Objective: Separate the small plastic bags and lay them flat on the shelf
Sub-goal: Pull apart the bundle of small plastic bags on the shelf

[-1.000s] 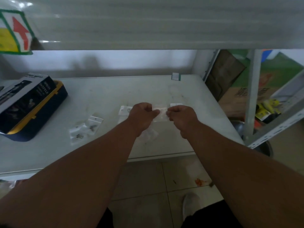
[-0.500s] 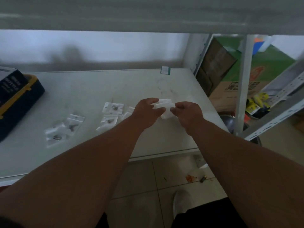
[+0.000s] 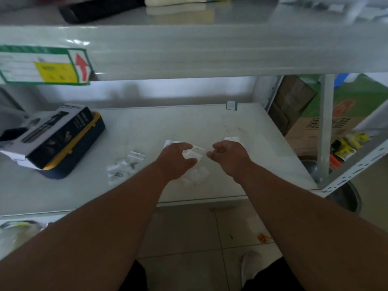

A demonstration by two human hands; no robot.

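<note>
Clear bag is pinched in the left hand above the shelf, sticking out at the hand's 3 o'clock toward the right hand, which is loosely curled, apart from the bag and holding nothing. More bags: a blurred pile under the hands at 6 o'clock, a cluster at the left hand's 9 o'clock, one at the right hand's 12 o'clock. Box on a blue-yellow case sits far out at 9 o'clock.
</note>
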